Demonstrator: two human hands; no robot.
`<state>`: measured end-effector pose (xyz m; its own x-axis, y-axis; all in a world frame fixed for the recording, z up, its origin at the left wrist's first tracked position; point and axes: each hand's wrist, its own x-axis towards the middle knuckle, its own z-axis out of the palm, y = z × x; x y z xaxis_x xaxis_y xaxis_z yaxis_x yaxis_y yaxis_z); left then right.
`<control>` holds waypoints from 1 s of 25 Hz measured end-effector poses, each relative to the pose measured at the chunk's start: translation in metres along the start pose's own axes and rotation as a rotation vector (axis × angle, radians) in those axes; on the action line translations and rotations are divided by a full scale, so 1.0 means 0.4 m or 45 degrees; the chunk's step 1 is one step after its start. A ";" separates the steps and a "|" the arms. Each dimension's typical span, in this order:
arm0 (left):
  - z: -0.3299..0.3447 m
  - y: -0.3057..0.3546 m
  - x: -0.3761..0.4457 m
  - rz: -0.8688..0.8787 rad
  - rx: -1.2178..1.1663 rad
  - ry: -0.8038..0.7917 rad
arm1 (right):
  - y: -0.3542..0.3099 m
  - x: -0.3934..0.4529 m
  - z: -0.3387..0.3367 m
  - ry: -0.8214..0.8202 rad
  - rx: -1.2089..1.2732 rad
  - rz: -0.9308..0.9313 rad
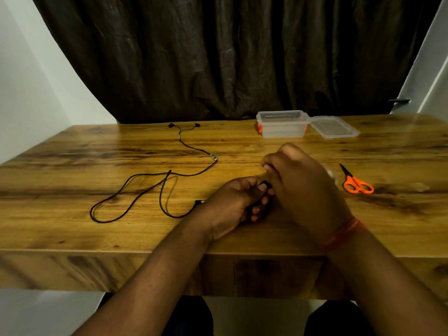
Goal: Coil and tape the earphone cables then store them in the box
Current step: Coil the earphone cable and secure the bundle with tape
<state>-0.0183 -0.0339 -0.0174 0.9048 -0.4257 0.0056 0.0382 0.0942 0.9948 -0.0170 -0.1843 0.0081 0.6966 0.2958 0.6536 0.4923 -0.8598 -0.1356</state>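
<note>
A small black bundle of earphone cable (263, 197) sits near the front edge of the tabletop (72, 234), held in the left hand (232, 204). The left hand's grip is closed around the bundle, with the thumb on top and the fingers curled under it. The right hand (298, 180) is pressed close against the left one, its fingers pinched together at the top of the bundle; it is too blurry to tell what they pinch. A red band (344, 234) goes around the right wrist.

To the left, a second black earphone cable (145, 190) lies loose on the wood in big loops, with its two earbuds far back by the dark curtain (218, 57). Orange scissors (356, 183) lie to the right of the hands. Farther back stands a clear plastic box (282, 124), open, with its lid (334, 127) lying flat just beside it on the right
</note>
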 end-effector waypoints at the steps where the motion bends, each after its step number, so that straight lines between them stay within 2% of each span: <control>1: -0.002 -0.001 0.000 0.008 -0.003 -0.010 | -0.005 -0.007 0.008 -0.069 -0.122 -0.073; 4: -0.007 -0.004 0.002 0.029 -0.011 -0.026 | -0.010 -0.026 0.003 -0.180 -0.285 -0.192; 13: -0.012 -0.004 0.006 0.034 -0.038 -0.027 | -0.001 -0.035 -0.015 -0.204 -0.340 -0.264; 19: -0.028 -0.004 0.008 0.057 -0.374 -0.115 | -0.010 -0.027 -0.031 -0.182 -0.317 -0.238; 25: -0.023 0.005 0.017 0.051 -0.505 0.025 | -0.050 -0.019 -0.033 -0.066 -0.392 -0.198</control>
<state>-0.0082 -0.0281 -0.0162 0.9168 -0.3977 0.0378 0.1600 0.4523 0.8774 -0.0388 -0.1749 0.0156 0.6554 0.4470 0.6088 0.4196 -0.8857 0.1986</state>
